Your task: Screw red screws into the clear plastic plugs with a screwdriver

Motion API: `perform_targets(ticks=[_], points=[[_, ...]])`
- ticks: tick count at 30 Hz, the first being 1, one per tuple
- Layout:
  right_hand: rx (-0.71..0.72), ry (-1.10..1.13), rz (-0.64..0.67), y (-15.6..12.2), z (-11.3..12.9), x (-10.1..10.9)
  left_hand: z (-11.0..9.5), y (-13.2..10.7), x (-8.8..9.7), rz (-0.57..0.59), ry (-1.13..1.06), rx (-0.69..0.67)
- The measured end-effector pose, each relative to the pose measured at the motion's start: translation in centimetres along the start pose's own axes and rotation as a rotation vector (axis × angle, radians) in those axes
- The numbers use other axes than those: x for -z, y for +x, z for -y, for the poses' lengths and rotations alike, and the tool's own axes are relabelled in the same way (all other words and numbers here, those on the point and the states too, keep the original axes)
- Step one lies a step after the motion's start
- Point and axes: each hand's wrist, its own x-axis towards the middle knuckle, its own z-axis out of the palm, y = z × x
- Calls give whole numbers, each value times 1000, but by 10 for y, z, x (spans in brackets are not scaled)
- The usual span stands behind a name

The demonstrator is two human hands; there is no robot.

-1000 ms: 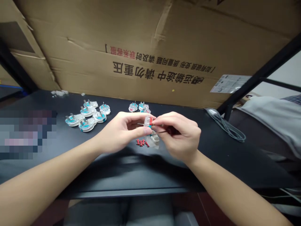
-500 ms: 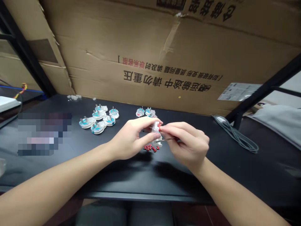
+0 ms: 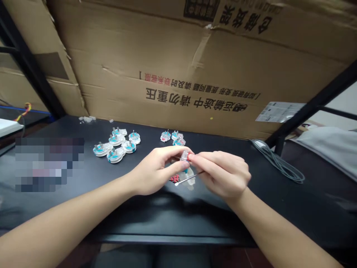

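Observation:
My left hand (image 3: 156, 167) is closed, pinching a small clear plastic piece (image 3: 184, 155) between thumb and forefinger. At its right side, my right hand (image 3: 223, 173) presses a small red part (image 3: 189, 156) against it with thumb and forefinger. A thin metal rod-like tool (image 3: 188, 179) also juts from under my right fingers, pointing down-left; its exact kind is unclear. Below the hands, several small red and black parts (image 3: 174, 178) lie on the table, beside a clear plug piece (image 3: 191, 176) partly covered by my fingers and the tool.
Clear plug bodies with blue inserts and metal prongs (image 3: 115, 154) stand in a group at left; further ones (image 3: 165, 136) sit behind my hands. Clear bits (image 3: 87, 119) lie at the back. A cardboard sheet (image 3: 117, 89) walls the rear. A coiled grey cable (image 3: 279, 162) lies right.
The view has shifted slightly. The metal tool's tip now points lower and further left, and more of the clear plug piece shows under the hands. Both hands keep their pinch.

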Motion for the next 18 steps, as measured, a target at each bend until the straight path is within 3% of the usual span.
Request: perform_targets(ticks=[6,12,18], points=[[-91,154,15,5,4,0,0,1,0,-47,229,-121],[-239,227,88,9,1,9,1,1,1,-81,107,-90],[-262,87,19,10,-9,14,2,-1,2,-124,-26,-25]])
